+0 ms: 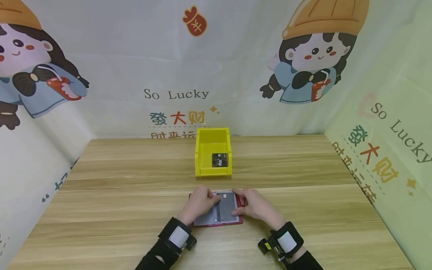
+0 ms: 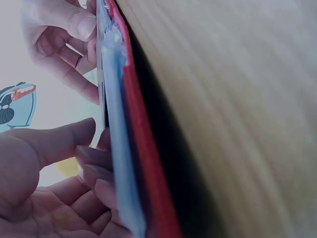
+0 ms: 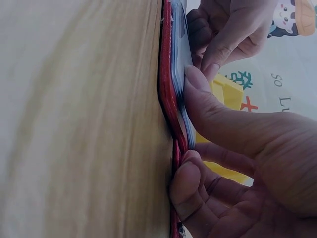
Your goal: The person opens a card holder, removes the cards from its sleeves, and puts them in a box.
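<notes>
A small card holder [image 1: 205, 220] with a red cover and clear sleeves lies spread on the wooden table. Behind the clear plastic of its right page is a grey card [image 1: 227, 210] with a small pale square near the top. My right hand [image 1: 254, 206] grips the holder's right side, thumb on the sleeves and fingers at the red cover [image 3: 168, 84]. Bent fingers of my left hand [image 1: 199, 204] touch the sleeves near the grey card's upper left. Whether thumb and finger pinch the card there cannot be made out; the left wrist view shows the sleeves [image 2: 119, 139] edge-on.
Beyond the holder stands a yellow bin [image 1: 213, 173] with a black card [image 1: 219, 160] marked "Vip" inside. The wooden table [image 1: 135, 180] reaches back to a printed cloth [image 1: 118, 75], which also hangs along both sides.
</notes>
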A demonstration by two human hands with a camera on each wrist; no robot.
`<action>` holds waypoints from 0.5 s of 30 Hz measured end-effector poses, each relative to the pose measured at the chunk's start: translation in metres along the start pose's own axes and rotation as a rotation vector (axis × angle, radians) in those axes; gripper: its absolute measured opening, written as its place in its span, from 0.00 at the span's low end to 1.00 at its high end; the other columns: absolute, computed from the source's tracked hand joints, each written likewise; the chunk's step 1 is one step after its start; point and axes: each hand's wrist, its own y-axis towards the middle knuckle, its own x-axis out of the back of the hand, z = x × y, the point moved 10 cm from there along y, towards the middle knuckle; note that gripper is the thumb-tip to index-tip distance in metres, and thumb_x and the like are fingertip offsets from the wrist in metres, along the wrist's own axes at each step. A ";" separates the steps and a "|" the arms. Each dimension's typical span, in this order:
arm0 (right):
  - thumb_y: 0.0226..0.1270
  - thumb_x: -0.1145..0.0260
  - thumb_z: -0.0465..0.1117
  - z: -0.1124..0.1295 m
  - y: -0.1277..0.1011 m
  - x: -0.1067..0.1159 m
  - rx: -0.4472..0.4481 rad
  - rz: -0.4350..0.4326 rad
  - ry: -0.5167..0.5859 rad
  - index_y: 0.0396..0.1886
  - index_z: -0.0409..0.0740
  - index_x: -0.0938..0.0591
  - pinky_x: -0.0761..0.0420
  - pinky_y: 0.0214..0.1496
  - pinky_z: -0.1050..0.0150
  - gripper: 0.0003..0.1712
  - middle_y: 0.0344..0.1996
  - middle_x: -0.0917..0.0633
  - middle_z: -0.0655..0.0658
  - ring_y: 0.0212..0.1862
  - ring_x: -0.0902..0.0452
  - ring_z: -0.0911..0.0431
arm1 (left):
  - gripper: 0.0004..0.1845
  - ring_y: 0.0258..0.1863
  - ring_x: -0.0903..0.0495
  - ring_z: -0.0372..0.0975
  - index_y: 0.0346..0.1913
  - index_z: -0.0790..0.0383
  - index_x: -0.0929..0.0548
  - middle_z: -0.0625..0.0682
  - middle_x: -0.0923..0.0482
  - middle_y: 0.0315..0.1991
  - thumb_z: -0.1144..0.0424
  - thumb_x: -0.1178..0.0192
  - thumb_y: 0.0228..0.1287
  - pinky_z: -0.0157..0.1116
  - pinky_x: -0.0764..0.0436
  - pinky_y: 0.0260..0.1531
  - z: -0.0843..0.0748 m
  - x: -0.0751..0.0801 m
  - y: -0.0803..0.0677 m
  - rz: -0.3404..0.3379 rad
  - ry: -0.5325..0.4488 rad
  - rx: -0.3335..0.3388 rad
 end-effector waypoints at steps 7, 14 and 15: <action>0.58 0.18 0.39 0.001 -0.001 0.000 -0.001 -0.001 -0.013 0.72 0.31 0.25 0.38 0.33 0.69 0.44 0.28 0.28 0.49 0.32 0.33 0.57 | 0.25 0.14 0.39 0.34 0.13 0.58 0.23 0.42 0.40 0.12 0.59 0.31 0.71 0.31 0.44 0.17 0.003 -0.002 0.001 0.035 -0.011 0.031; 0.59 0.18 0.39 0.001 0.000 0.001 0.010 0.000 -0.009 0.71 0.29 0.25 0.39 0.32 0.69 0.43 0.26 0.31 0.50 0.30 0.35 0.58 | 0.23 0.15 0.37 0.34 0.14 0.60 0.20 0.41 0.38 0.12 0.60 0.30 0.70 0.30 0.44 0.18 -0.002 0.002 0.000 0.008 0.024 0.032; 0.59 0.19 0.38 0.001 0.000 0.001 0.009 0.001 -0.008 0.71 0.29 0.25 0.39 0.31 0.69 0.43 0.26 0.31 0.50 0.30 0.36 0.58 | 0.22 0.15 0.37 0.34 0.15 0.62 0.19 0.41 0.38 0.12 0.61 0.30 0.69 0.30 0.43 0.18 -0.005 0.003 -0.002 0.003 0.029 0.033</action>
